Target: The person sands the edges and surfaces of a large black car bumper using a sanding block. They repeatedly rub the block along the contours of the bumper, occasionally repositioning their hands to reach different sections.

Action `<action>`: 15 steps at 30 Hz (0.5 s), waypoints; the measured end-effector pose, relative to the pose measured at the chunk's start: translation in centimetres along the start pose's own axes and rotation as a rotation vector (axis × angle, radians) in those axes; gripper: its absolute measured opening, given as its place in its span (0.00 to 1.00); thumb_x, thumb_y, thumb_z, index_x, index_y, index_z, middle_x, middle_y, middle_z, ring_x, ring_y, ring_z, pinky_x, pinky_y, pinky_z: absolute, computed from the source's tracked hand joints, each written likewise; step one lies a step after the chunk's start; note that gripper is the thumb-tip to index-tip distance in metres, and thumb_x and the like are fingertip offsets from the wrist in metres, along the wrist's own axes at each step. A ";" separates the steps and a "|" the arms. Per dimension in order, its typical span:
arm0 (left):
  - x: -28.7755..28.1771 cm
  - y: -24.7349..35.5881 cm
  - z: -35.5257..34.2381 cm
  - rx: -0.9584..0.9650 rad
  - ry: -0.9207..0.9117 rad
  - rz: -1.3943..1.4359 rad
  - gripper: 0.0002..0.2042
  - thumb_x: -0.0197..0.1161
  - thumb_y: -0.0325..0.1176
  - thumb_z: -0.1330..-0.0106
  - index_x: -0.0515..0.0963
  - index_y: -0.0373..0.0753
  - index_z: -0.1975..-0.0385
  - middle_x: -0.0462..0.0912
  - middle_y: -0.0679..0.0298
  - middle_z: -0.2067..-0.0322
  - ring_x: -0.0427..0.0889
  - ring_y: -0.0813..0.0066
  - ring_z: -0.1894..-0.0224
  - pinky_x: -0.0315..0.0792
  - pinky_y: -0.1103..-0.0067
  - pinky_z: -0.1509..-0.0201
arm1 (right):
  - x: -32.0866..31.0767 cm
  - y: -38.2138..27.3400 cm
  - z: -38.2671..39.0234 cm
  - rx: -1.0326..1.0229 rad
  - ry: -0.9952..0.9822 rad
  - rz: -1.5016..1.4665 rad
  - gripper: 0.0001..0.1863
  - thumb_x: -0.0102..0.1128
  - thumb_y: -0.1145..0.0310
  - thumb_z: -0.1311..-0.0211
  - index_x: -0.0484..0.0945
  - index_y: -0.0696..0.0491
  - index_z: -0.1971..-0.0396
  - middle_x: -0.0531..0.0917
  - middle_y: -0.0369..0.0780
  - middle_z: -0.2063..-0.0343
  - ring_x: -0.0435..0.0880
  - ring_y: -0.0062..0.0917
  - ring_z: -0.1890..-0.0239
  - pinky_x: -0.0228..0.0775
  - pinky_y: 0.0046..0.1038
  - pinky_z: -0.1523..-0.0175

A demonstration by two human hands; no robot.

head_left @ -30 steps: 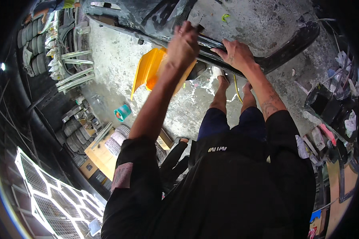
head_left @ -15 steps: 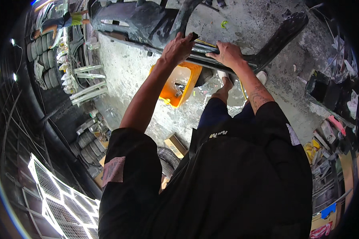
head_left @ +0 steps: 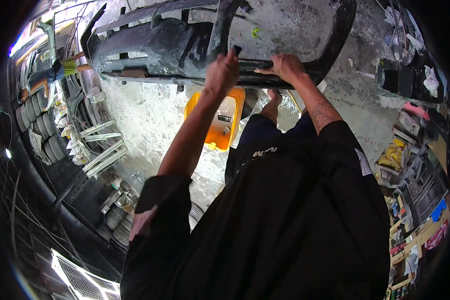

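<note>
A large black car bumper, smeared with grey-white residue, stretches across the upper part of the view in front of me. My left hand is closed at its near bar, with a small flat black piece sticking out past the fingers; its exact kind I cannot make out. Further right, my right hand grips the same bar, thumb pointing left along it. Below the bar, near my left forearm, stands a yellow-orange plastic tub with water and a few small things in it.
Stacked tires and pale bars line the left side, where another person bends over. A black box-like part and assorted clutter stand at the right. A green scrap lies on the wet, stained concrete floor.
My left hand has shifted slightly down and left along the bar, still with the black piece. My right hand stays on the bumper. The whole view has tilted and shifted.
</note>
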State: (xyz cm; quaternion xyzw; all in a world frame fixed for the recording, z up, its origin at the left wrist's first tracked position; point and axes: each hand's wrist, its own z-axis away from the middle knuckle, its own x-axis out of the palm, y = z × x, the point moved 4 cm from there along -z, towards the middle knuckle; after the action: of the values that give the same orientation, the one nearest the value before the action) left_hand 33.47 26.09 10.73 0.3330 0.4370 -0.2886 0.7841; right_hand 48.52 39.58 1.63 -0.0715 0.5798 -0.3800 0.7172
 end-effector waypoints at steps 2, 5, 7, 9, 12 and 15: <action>1.0 1.4 1.2 0.007 0.071 -0.014 0.19 0.54 0.40 0.24 0.71 0.41 0.38 0.82 0.38 0.62 0.86 0.37 0.68 0.81 0.51 0.68 | 0.4 0.0 0.0 -0.019 0.031 -0.004 0.42 0.59 0.23 0.46 0.84 0.56 0.70 0.88 0.50 0.69 0.89 0.47 0.63 0.81 0.44 0.55; 2.8 5.9 3.7 0.101 0.110 0.042 0.14 0.51 0.38 0.23 0.72 0.39 0.46 0.82 0.37 0.63 0.86 0.36 0.68 0.80 0.50 0.68 | 1.5 1.9 0.4 -0.048 0.101 0.065 0.43 0.58 0.22 0.46 0.84 0.56 0.70 0.88 0.50 0.69 0.89 0.46 0.63 0.81 0.44 0.55; 1.3 2.2 1.2 0.041 0.026 0.051 0.15 0.52 0.38 0.24 0.72 0.38 0.43 0.81 0.36 0.62 0.86 0.36 0.68 0.80 0.49 0.67 | 1.0 0.3 0.1 -0.052 0.101 0.089 0.44 0.57 0.21 0.46 0.84 0.56 0.69 0.88 0.51 0.67 0.89 0.46 0.62 0.81 0.44 0.54; 0.0 1.2 0.6 -0.032 0.084 0.007 0.17 0.52 0.38 0.24 0.71 0.38 0.40 0.81 0.36 0.61 0.86 0.35 0.67 0.80 0.50 0.67 | 0.5 -1.0 -0.1 -0.051 0.027 0.056 0.44 0.57 0.21 0.46 0.85 0.56 0.68 0.88 0.52 0.67 0.89 0.46 0.60 0.81 0.44 0.53; 2.6 6.2 3.4 0.005 0.084 0.014 0.15 0.51 0.36 0.24 0.71 0.40 0.42 0.82 0.37 0.61 0.86 0.37 0.65 0.80 0.51 0.66 | 1.0 0.9 -0.4 -0.014 -0.058 0.035 0.46 0.56 0.21 0.46 0.85 0.57 0.65 0.88 0.52 0.64 0.89 0.46 0.57 0.81 0.44 0.50; 1.9 4.5 1.5 0.022 0.056 0.021 0.15 0.51 0.36 0.24 0.71 0.42 0.41 0.82 0.37 0.61 0.87 0.37 0.64 0.81 0.51 0.66 | 1.4 1.0 -0.1 -0.062 0.028 0.017 0.46 0.56 0.21 0.46 0.85 0.57 0.63 0.88 0.52 0.64 0.89 0.47 0.56 0.80 0.46 0.49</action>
State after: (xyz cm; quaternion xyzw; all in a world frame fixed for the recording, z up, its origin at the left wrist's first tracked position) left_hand 38.44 27.44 10.83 0.3540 0.4521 -0.2755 0.7710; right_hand 48.92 39.48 -0.04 -0.0833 0.6017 -0.3568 0.7097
